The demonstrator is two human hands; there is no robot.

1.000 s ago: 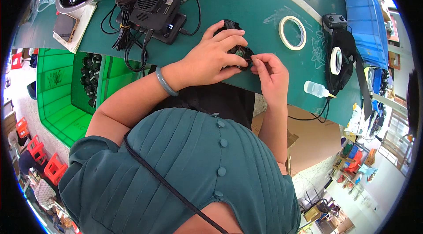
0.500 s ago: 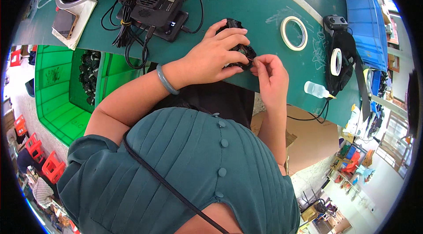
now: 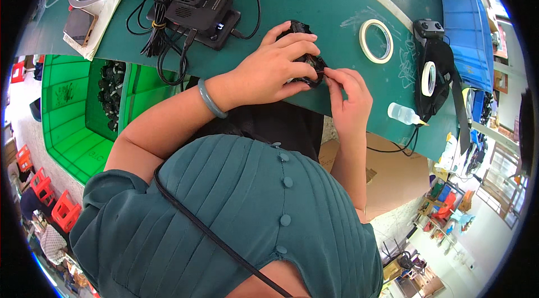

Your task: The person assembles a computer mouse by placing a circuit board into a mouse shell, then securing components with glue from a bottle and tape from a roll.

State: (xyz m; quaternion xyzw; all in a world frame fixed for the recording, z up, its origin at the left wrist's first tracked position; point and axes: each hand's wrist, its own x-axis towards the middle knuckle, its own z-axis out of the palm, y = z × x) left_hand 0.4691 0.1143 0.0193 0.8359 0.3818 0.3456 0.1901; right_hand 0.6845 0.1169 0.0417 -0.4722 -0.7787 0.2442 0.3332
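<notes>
Head view: small black device [image 3: 306, 62], glossy, mostly covered by hands.

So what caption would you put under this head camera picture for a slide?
Seen from above, a person's left hand grips a small black device on a green workbench while the right hand pinches its edge.

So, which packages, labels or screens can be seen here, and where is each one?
Phone: far left of the green table, on a white pad; flat rectangle with a dark, unlit screen.
Black box: left of the left hand; square, vented, small lit indicator on its front edge.
Squeeze bottle: right of the right hand; small, clear, lying down.
</notes>
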